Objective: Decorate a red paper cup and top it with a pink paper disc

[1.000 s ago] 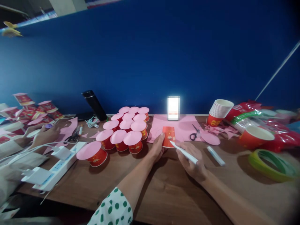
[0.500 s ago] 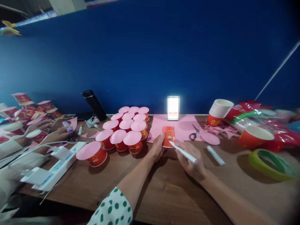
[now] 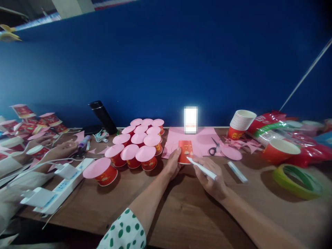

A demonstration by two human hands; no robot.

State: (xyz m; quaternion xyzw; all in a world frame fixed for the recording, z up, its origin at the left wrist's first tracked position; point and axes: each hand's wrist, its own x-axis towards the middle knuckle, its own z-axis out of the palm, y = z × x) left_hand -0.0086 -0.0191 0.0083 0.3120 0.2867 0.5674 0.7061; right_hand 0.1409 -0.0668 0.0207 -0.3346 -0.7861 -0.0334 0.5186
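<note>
Your left hand (image 3: 172, 164), half-closed, holds red printed paper cup (image 3: 184, 150) at near side of pink paper sheet (image 3: 207, 135); likely light, crushable: grip gently near rim. Your right hand (image 3: 214, 183) pinches slim white pen (image 3: 202, 167).

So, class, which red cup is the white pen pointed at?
The red cup in the person's left hand: the white pen in the right hand points at its lower part; the pink-topped cups stand apart to its left.
</note>
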